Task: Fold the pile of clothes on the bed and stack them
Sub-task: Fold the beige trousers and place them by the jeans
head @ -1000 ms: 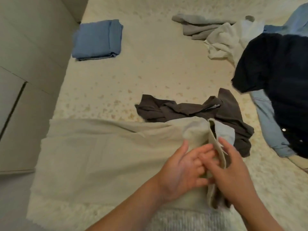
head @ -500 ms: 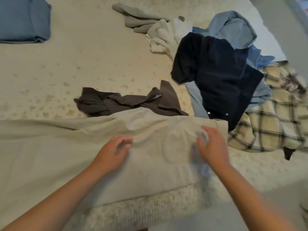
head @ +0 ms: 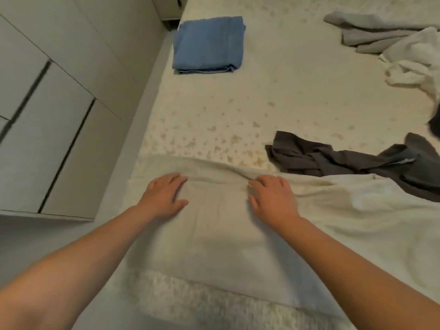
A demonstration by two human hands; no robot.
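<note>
On the flat beige cotton garment (head: 226, 234), near the folded blue cloth (head: 208, 45), my left hand (head: 164, 196) and right hand (head: 271, 198) press with released grip; I should smooth outward before folding.

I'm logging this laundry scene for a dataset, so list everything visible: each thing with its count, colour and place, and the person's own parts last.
beige garment: 1, pale beige, spread flat along the near edge of the bed
folded blue garment: 1, blue, far left part of the bed, near its edge
dark grey garment: 1, dark brownish grey, crumpled, right of centre, overlapping the beige garment's far right part
light grey garment: 1, light grey, unfolded, far right
white garment: 1, white, crumpled, right edge, beside the light grey one
bed: 1, cream cover with tan specks
cabinet: 1, pale grey-white panels, left of the bed
left hand: 1, resting flat on the beige garment
right hand: 1, resting on the beige garment, fingertips at a crease
</note>
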